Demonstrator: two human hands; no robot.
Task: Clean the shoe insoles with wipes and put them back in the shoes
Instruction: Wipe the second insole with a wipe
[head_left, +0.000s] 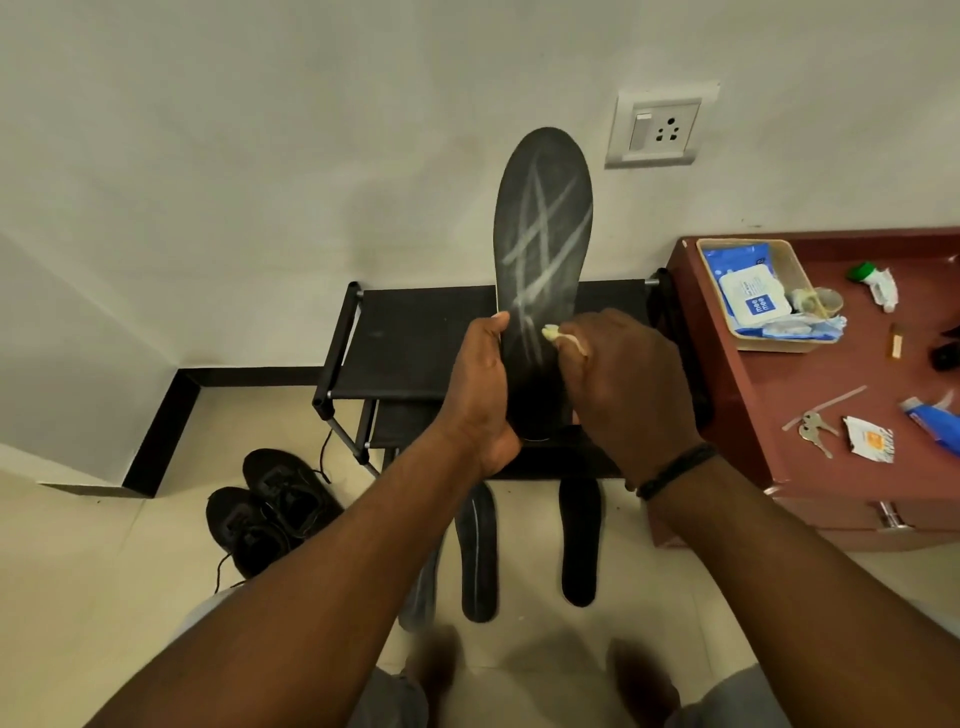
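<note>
Left hand (483, 395) grips upright black insole (543, 234), matte, streaked pale, above black fabric rack (415, 338). Right hand (628, 384) pinches crumpled white wipe (558, 335) against it. Two dark insoles (579, 540) flat on tiled floor.

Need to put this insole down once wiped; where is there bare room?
Bare: the black rack top left of the insole, and floor right of the shoes. Crowded: the red cabinet with tray and keys.
</note>
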